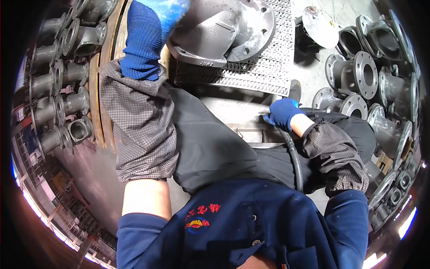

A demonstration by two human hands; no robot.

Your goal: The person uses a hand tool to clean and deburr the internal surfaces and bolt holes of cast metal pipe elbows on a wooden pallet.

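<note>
A grey cast-metal valve body (201, 33) with round flanges lies on a perforated metal plate (264, 80) in front of me. My left hand (163, 18), in a blue glove, is at the casting's left side, apparently against it. Its fingers run out at the upper edge, so their grip does not show. Lower right, over my thigh, my right hand (284, 113) is closed round a slim hand tool (264, 113) whose thin tip points left. A dark ribbed hose (294, 157) runs from beside that hand down toward my body.
Flanged castings stand stacked on the left (74, 80) beside wooden boards (95, 94). More flanged pipe pieces (358, 74) crowd the right. A round pale disc (320, 27) on a dark stand is beyond the plate's right edge.
</note>
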